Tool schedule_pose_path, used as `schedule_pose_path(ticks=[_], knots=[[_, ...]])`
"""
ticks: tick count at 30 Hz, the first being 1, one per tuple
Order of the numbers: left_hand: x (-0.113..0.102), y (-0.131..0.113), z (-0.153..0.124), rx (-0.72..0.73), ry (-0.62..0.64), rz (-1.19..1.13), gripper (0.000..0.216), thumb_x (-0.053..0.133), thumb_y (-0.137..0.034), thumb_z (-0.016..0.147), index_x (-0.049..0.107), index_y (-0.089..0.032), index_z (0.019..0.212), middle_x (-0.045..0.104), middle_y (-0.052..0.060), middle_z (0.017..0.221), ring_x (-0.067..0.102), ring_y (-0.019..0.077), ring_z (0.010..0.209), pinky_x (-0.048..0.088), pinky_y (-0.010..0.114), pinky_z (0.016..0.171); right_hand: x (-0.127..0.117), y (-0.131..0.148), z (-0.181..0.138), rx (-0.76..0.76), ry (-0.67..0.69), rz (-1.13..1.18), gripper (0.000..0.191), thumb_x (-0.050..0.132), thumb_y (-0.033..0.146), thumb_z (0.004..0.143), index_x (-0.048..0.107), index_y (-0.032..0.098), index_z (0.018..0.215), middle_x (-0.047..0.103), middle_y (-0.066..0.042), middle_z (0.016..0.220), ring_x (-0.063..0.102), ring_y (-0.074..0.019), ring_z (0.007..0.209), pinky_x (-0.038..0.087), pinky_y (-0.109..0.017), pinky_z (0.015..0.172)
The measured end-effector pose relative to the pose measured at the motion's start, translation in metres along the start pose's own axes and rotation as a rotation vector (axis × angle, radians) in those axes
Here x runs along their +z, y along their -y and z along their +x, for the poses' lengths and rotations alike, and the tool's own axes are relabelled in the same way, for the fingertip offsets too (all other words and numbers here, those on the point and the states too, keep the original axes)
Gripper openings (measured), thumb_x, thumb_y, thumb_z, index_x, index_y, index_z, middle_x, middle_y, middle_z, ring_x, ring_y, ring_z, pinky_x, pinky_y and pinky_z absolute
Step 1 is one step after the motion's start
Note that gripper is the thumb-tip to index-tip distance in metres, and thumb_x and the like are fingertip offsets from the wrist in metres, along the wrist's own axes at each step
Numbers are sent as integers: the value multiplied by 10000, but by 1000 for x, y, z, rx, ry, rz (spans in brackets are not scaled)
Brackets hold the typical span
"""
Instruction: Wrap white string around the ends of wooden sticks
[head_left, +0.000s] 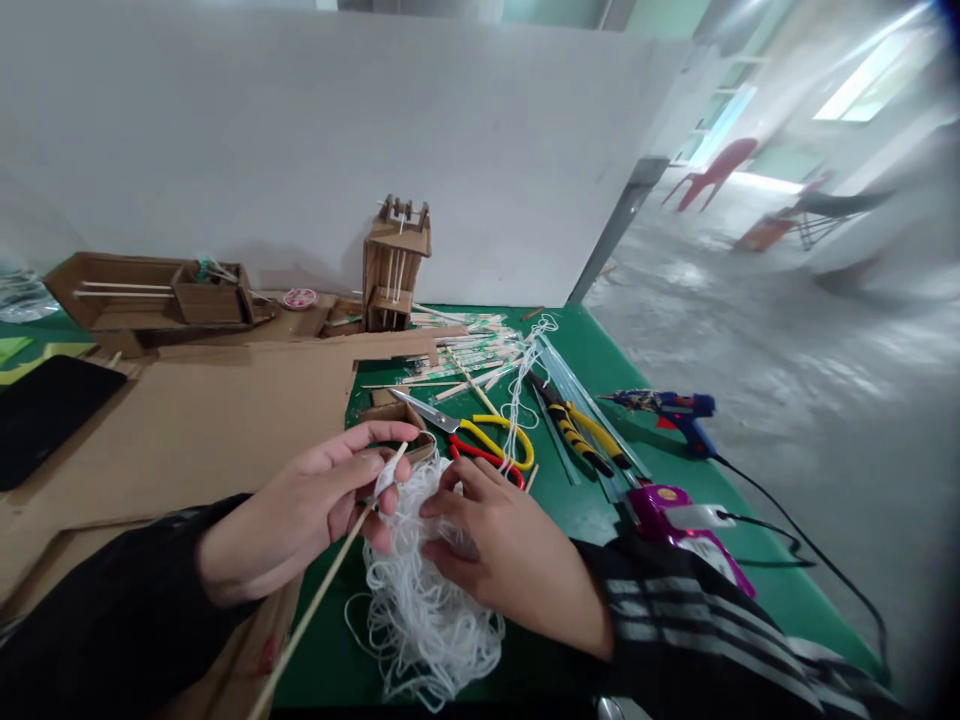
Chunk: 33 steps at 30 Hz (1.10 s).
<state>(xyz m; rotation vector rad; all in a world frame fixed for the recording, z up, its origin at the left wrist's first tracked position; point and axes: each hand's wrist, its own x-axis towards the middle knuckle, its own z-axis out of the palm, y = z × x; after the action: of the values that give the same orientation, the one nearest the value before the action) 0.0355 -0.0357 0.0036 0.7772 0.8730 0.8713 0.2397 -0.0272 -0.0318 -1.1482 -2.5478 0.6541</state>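
My left hand (300, 515) pinches a thin wooden stick (322, 590) whose upper end is wrapped in white string. The stick slants from the lower left up toward the scissors. My right hand (502, 545) rests on a tangled heap of white string (427, 620), its fingers curled into the strands. The heap lies on the green mat (585, 500) just in front of me. Both sleeves are black, the right one striped white.
Yellow-handled scissors (480, 435), pliers (581, 435), a blue glue gun (675, 410) and a purple glue gun (679, 515) lie to the right. Large cardboard sheets (187, 420), a cardboard tower (394, 265), a cardboard boat (150, 295) and loose sticks (465, 350) lie behind.
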Motion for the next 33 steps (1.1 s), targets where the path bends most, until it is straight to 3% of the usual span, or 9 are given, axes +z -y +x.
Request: schedule_pose_path(ticks=[3,7,10,14,17,21,25,30,33], knots=[[-4,1,-5,-15,-32,113,130,463,-225,952,592,-217,942,509,-19,772,416,70,529,373,106,350,3,-5,-3,32,17,-18,269,659,273,818,645,192,1074,559,-85,1094,535,-259,1027,472,-413,874],[-15,-2,-17,-113,-89,430,269,380,-311,955,532,-199,764,399,-55,600,241,66,426,191,131,325,7,-9,-5,42,12,-35,307,662,234,795,612,191,1094,547,-73,1108,529,-250,1027,478,-401,870],[-15,1,-25,-17,-122,925,309,376,-442,958,548,-222,826,452,-45,637,403,95,510,314,180,438,12,-9,-6,51,21,-74,330,665,208,773,593,200,1095,542,-68,1094,524,-260,1018,484,-420,857],[-2,20,-24,225,-120,1640,269,392,-413,967,550,-334,1170,647,10,1010,643,234,827,451,336,668,17,-8,-8,33,25,-121,301,665,199,770,565,181,1053,529,-80,1076,513,-274,1009,486,-433,841],[9,33,-16,242,-80,1948,287,403,-375,963,544,-328,1209,666,25,966,677,273,708,439,350,554,20,-9,-10,-4,22,-124,296,661,185,783,541,187,1053,519,-75,1066,508,-264,992,484,-416,822],[16,34,-12,225,-15,2068,135,483,-244,912,610,-270,950,666,21,944,674,253,599,376,319,450,23,-14,-15,-78,11,-94,287,649,164,801,542,214,1063,495,-70,1084,515,-222,912,469,-353,738],[12,32,-13,257,14,2043,121,475,-220,920,583,-273,904,678,-26,734,688,268,617,373,323,467,23,-21,-19,-184,-16,-80,204,609,134,818,597,237,993,473,-71,1144,512,-186,838,433,-325,687],[1,31,-14,338,-3,1984,141,450,-271,946,578,-291,890,683,-41,737,689,239,655,373,321,506,22,-25,-20,-225,-78,77,97,604,249,856,634,175,911,529,-89,1085,522,-196,859,448,-336,724],[-2,30,-13,361,16,1975,166,433,-274,957,581,-293,885,686,-46,701,686,219,637,352,308,502,25,-26,-18,-221,-190,154,251,497,259,939,606,154,739,570,-85,970,527,-181,824,454,-321,720]])
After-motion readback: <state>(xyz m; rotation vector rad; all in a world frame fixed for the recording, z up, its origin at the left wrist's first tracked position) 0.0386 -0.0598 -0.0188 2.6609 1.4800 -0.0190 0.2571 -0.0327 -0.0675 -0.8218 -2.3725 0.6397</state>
